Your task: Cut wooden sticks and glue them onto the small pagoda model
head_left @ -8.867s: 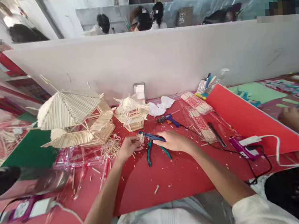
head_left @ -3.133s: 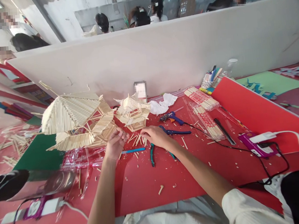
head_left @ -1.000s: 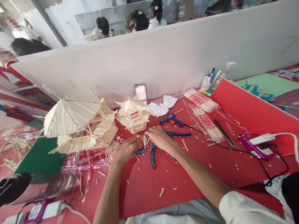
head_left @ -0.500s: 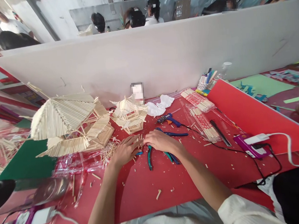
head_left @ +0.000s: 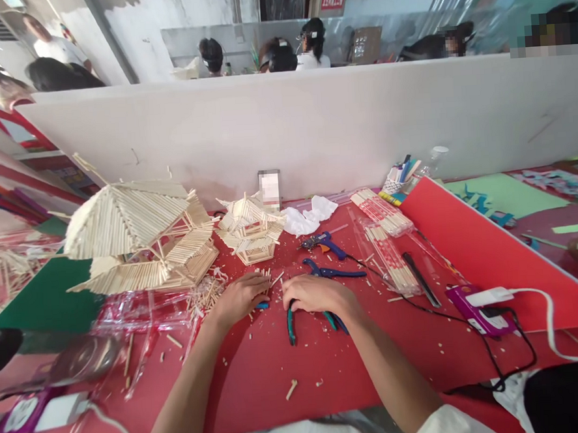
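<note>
on the red desk (head_left: 251, 392), the left hand (head_left: 242, 296) has fingers half bent at short sticks (head_left: 265, 271); the right hand (head_left: 316, 293) curls over green-handled pliers (head_left: 290, 327). whether either grip holds something, i cannot tell. smaller stick pavilion (head_left: 251, 230) stands behind.

Looks like a shared craft workshop, judging by the stick-built pavilion model (head_left: 127, 216) left of the left hand (head_left: 241, 296), the glue gun (head_left: 328, 244) beyond the right hand (head_left: 318, 294), the scrap-littered red worktop (head_left: 255, 388) beneath both, and, past the partition (head_left: 284, 132) farther ahead, the heads of other people (head_left: 211, 55).
</note>
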Tool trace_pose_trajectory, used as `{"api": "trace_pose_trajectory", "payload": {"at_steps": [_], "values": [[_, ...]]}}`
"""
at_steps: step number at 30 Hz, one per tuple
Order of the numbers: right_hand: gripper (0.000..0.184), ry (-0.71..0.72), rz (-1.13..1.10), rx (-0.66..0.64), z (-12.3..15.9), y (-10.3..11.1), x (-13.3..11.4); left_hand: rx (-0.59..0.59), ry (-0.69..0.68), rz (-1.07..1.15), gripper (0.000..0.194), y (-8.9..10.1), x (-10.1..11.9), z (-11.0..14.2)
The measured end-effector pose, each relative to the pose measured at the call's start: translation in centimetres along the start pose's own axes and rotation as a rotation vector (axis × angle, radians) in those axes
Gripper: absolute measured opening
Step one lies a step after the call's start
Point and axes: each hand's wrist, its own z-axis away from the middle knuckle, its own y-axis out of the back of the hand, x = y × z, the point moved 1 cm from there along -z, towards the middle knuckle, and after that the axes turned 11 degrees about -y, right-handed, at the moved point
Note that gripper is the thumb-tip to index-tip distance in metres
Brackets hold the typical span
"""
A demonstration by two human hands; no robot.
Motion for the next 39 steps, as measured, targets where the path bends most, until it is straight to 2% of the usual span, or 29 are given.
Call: {"api": "trace_pose_trajectory", "payload": {"at_steps": [4, 7, 9, 11, 16, 23, 32, 35, 36, 39], "values": [[0.015, -0.02, -0.047, 0.019, 0.7, 0.2, 1.1, 0.027, -0.006, -0.009, 0.032, -0.3, 0.0, -0.1], [0.016, -0.095, -0.053, 0.187, 1.1, 0.5, 1.6, 0.039, 0.015, -0.013, 0.034, -0.2, 0.0, 0.1], [0.018, -0.197, 0.015, 0.32, 0.9, 0.6, 1.5, 0.036, 0.03, -0.009, 0.036, 0.2, 0.0, 0.4], [0.018, -0.254, 0.109, 0.384, 0.4, 0.4, 1.1, 0.028, 0.038, 0.002, 0.038, 0.6, -0.1, 0.8], [0.019, -0.225, 0.246, 0.39, -1.6, -0.8, -0.3, 0.018, 0.009, 0.017, 0.035, 0.9, -0.5, 1.1], [0.024, -0.129, 0.152, 0.361, -2.9, -2.2, -0.2, -0.004, 0.019, -0.007, 0.036, 0.4, -0.7, 1.1], [0.022, -0.209, 0.122, 0.324, -1.1, -0.5, 0.7, 0.049, 0.149, 0.014, 0.044, 0.2, -1.4, 1.8], [0.017, -0.246, 0.062, 0.4, -1.2, -0.5, 0.6, 0.046, 0.183, -0.001, 0.052, 0.3, -1.9, 2.3], [0.022, -0.249, 0.034, 0.437, -1.4, -0.8, 0.5, 0.045, 0.191, -0.004, 0.054, 0.4, -2.1, 2.4], [0.058, -0.235, -0.01, 0.493, -2.4, -2.0, 0.0, 0.041, 0.205, 0.001, 0.06, 0.6, -2.5, 2.6]]}}
